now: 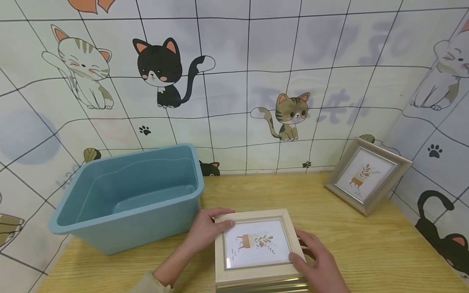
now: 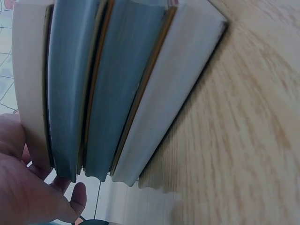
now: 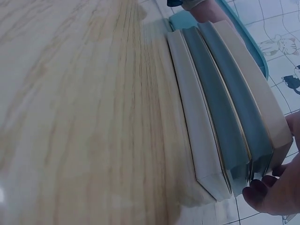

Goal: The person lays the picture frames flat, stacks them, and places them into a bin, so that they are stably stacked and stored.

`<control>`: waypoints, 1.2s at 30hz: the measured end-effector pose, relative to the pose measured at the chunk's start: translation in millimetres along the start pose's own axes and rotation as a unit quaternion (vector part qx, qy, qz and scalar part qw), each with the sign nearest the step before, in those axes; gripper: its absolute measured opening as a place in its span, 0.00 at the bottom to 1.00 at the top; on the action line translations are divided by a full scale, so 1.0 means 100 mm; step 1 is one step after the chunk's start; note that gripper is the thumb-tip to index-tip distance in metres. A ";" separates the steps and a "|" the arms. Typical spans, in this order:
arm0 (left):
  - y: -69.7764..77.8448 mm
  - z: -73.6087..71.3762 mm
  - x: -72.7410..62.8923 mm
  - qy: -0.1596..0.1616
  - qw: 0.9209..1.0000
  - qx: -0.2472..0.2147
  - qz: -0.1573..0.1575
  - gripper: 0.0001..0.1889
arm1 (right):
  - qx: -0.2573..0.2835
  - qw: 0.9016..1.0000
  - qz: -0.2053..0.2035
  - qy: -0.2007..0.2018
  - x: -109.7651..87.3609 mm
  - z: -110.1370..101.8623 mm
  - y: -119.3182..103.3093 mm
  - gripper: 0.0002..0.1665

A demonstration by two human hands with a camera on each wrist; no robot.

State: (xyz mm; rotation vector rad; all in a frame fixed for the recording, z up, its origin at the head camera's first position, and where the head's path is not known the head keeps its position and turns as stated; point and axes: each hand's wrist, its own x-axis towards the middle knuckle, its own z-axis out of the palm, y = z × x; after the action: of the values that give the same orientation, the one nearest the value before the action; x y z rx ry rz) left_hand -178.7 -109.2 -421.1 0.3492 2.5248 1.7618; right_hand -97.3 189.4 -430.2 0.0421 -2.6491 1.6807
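From the head camera, a stack of picture frames lies flat at the near edge of the wooden counter, just right of an empty blue tub; the left hand curls its grip over the stack's left edge and the right hand clamps the right edge, thumb on the top moulding. Another framed print leans against the cat-patterned wall, well apart. The left wrist view shows the stack side-on as four frames, two cream, two grey-blue, with fingers under the far corner. The right wrist view shows the same layers. I judge the stack stiff, fairly heavy, possibly glazed and fragile, prone to sliding layer on layer, so both edges should be squeezed together. Its front edge is cut off below.
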 end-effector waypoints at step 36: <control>-0.05 0.04 -0.02 0.007 0.999 -0.037 -0.013 0.18 | -0.135 0.963 -0.165 0.166 0.83 -1.50 0.19 0.36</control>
State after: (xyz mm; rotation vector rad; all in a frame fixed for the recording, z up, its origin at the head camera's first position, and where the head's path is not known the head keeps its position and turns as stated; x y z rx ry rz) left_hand -177.0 -108.0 -427.2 0.3009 2.4531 1.8495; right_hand -182.0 331.6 -381.9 0.1740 -2.4251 1.1099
